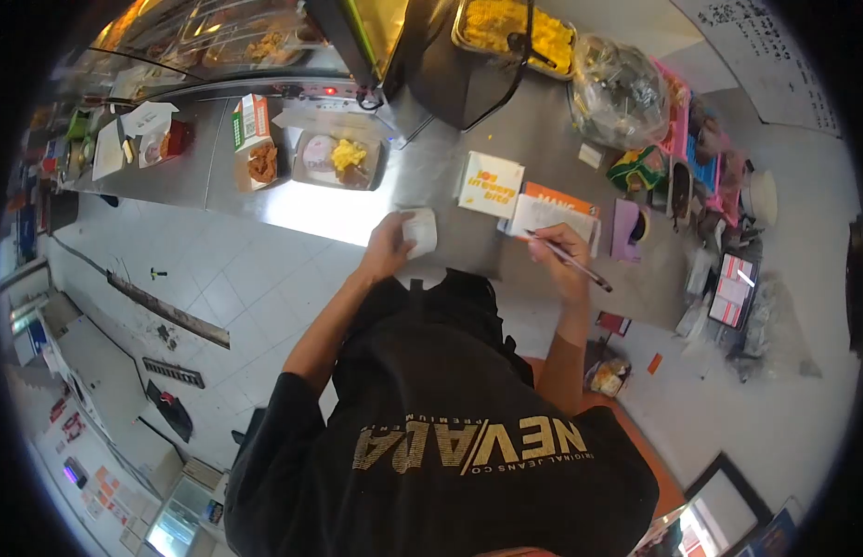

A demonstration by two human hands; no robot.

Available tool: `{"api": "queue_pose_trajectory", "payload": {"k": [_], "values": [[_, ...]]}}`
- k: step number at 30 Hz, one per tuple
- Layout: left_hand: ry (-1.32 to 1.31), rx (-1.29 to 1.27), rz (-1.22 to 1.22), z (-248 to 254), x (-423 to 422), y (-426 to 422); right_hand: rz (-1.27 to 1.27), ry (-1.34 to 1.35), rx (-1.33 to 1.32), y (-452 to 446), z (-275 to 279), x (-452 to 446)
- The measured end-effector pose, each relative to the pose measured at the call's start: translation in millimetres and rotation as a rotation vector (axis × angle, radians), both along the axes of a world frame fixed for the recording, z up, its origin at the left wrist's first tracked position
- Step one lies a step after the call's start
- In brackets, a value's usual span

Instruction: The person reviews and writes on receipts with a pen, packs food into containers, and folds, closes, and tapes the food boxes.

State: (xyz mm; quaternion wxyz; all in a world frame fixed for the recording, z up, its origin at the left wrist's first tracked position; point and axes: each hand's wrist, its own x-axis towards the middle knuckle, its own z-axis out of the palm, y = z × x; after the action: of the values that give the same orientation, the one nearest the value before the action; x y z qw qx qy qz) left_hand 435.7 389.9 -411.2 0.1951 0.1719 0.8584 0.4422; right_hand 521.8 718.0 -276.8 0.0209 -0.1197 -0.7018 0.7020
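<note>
My left hand (389, 246) is closed on a small white container (419, 232) with rounded corners, at the front edge of the steel counter. In my right hand (563, 252) is a dark pen (584, 268), its tip resting on or just above a white paper (543, 223). That paper lies partly over an orange printed card (563, 201). Beside it sits a white and yellow box (490, 183) with printed lettering. Farther left stands an open takeaway box (337, 160) holding rice, yellow pieces and something brown.
A carton with fried food (261, 162) and a red and white box (162, 144) stand along the counter (306, 209) to the left. At the back is a tray of yellow food (515, 32). A filled plastic bag (620, 91), a purple tape dispenser (626, 230) and a phone-like screen (734, 290) are to the right.
</note>
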Motion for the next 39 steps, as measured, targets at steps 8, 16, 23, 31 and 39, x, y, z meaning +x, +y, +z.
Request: {"api": "queue_pose_trajectory", "payload": {"k": [8, 16, 23, 31, 39], "values": [[0.41, -0.218, -0.284, -27, -26, -49, -0.267, -0.114, -0.027, -191, -153, -8], [0.378, -0.272, -0.314, -52, -33, -58, -0.279, -0.188, 0.19, -220, -205, -23], [0.408, -0.253, -0.284, -52, -32, -57, -0.205, -0.179, 0.297, -210, -208, -26], [0.465, -0.248, -0.272, -54, -29, -56, -0.175, -0.102, 0.334, -204, -207, -21], [0.478, -0.251, -0.273, -53, -29, -58, -0.215, -0.107, 0.232, -201, -207, -16]]}}
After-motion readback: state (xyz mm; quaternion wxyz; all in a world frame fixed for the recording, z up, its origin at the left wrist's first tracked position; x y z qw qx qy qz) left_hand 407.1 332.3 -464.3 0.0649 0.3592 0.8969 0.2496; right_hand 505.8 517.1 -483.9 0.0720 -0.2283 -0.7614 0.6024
